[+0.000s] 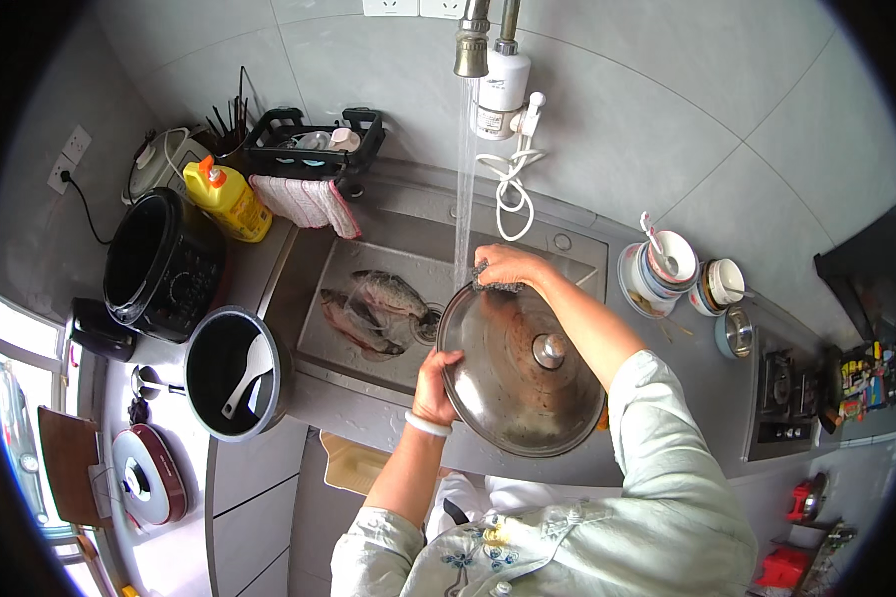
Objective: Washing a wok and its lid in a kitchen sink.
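My left hand (437,386), with a white bangle on its wrist, grips the left rim of a large domed metal pot lid (526,388). At the lid's far edge, my right hand (508,266) presses a grey scouring pad (496,282) against the metal. The lid is tilted over the right part of the steel sink and its front edge, its round knob facing up. Water runs from the faucet (471,56) down to the lid's far left edge. Two fish (390,293) lie in the sink basin (328,313) beside the drain, left of the lid.
A pot with a white rice paddle (250,369), a black cooker (168,261) and a yellow bottle (228,200) stand left of the sink. Behind is a black dish rack (313,145). Stacked bowls (670,257) and a gas stove (788,395) are at the right.
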Available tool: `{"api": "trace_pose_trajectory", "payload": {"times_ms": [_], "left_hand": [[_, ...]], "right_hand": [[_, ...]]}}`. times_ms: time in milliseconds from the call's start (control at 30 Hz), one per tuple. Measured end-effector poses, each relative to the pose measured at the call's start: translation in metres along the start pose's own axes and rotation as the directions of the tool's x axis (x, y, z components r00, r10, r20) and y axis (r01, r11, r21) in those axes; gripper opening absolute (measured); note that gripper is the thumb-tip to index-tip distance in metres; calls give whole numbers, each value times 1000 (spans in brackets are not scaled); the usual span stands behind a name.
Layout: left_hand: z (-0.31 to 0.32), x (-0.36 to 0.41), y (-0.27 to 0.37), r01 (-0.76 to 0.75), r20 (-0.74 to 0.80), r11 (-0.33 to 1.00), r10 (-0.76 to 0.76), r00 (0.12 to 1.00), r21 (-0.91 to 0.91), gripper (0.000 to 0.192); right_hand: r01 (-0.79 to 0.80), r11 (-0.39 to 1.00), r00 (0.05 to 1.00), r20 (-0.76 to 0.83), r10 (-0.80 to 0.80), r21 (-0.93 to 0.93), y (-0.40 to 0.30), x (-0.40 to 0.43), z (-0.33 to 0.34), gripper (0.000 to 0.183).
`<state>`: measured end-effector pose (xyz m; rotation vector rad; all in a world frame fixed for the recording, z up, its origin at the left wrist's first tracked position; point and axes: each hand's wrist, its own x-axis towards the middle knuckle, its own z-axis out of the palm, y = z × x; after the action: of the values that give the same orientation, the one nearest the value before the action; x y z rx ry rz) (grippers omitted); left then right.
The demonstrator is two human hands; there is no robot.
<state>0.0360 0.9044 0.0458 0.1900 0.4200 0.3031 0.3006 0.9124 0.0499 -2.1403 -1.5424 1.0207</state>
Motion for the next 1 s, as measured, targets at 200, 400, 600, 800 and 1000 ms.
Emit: {"api": "trace_pose_trajectory", "payload": {"times_ms": [200,400,600,800,1000], "left_hand": [[15,19,3,-17,69,999,19,997,-28,48],[-8,30,4,-49,14,997,50,999,-61,52],[11,0,-6,-103,31,993,105,994,-64,54],[2,4,2,-130,-7,991,129,992,-13,57],[15,-11,-1,-139,28,989,140,990,-44,58]], "right_hand": [[69,997,979,-188,-73,-28,3,-4,-5,36],[411,883,877,-168,-451,-225,-71,-16,44,34],[-180,983,947,-276,163,-35,9,-4,1,30],[70,977,934,-330,-135,-201,-49,2,35,28],[-196,980,948,-259,183,-25,10,3,0,30]]}}
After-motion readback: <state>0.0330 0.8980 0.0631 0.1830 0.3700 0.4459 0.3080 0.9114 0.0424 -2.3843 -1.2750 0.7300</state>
